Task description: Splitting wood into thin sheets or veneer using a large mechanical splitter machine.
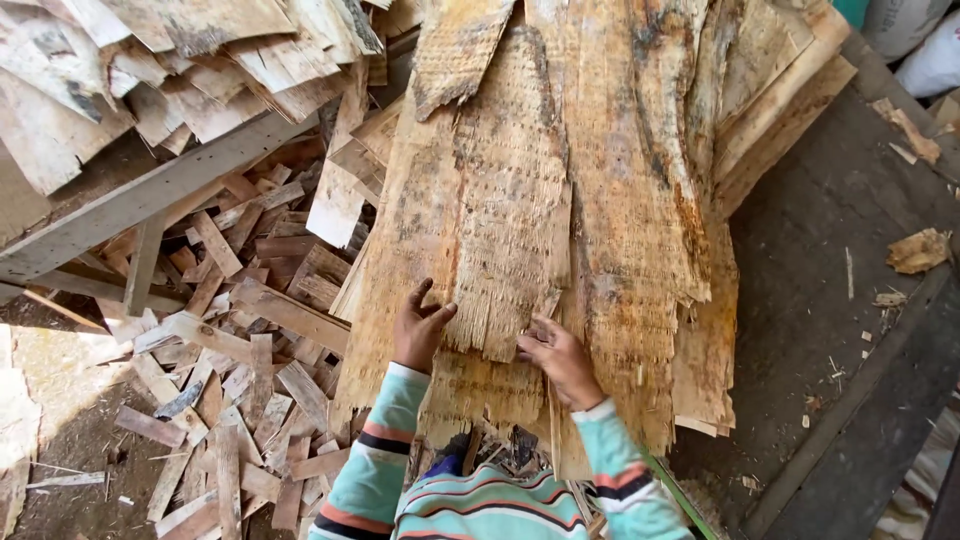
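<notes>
A stack of thin, rough wood veneer sheets (600, 180) lies in front of me, pale brown with dark streaks and ragged edges. My left hand (418, 328) rests on the near left part of the top sheets, fingers spread, thumb hooked over the frayed edge of one narrow sheet (505, 240). My right hand (558, 358) pinches the splintered lower edge of that same sheet from the right. Both arms wear striped sleeves in teal, white, orange and navy.
A heap of short wood offcuts (240, 370) covers the ground to the left. A grey wooden beam frame (140, 200) crosses above it, with more veneer scraps (180, 60) piled at top left. Dark floor with chips (915, 250) lies to the right; white sacks (925, 45) stand at top right.
</notes>
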